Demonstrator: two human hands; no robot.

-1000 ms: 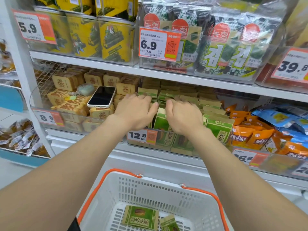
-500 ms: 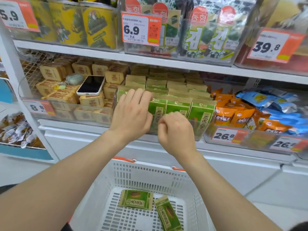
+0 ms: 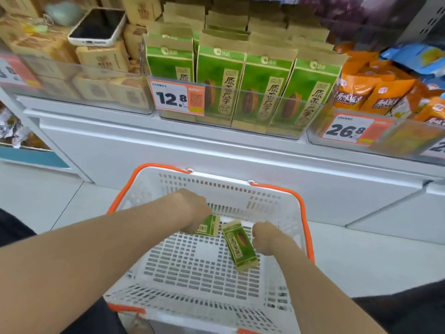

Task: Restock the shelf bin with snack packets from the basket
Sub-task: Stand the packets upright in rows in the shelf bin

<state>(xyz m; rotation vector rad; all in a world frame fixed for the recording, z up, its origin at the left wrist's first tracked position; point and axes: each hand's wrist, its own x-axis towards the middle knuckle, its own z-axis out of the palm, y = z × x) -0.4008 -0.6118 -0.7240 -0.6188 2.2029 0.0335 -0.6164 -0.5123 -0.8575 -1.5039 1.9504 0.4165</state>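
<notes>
Nearest, a white perforated plastic basket with orange handles (image 3: pixel 299 213) is seen below the shelf, and both hands are inside it. The step in hand is judged to be the pick-up of the last 2 pkts. To do it well, each pkt should be taken by its long edges, w/ fingers slid under it off the slotted floor. It should be lifted flat so that the paper is not creased.

The left hand (image 3: pixel 192 209) is laid over a flat green-and-tan paper snack packet (image 3: pixel 210 226) at the far part of the basket floor. Its grip seems closed on the near end of this pkt, though the fingers are hidden. The right hand (image 3: pixel 265 237) is set just beside a second green packet (image 3: pixel 238 245), which lies flat and a bit slanted, approx. mid-floor. Whether this grip is clenched or loose cannot be told, and contact w/ the pkt's edge is not clear.

Farther up, the clear plastic shelf bin (image 3: pixel 265 93) w/ an orange-and-white price tag (image 3: pixel 177 98) is seen, filled w/ upright green packets (image 3: pixel 221 75), 4 across at the front. Little room seems left, so a gap further back should be looked for. To its left, a white phone (image 3: pixel 97 26) is lying on tan boxes (image 3: pixel 103 59).
</notes>
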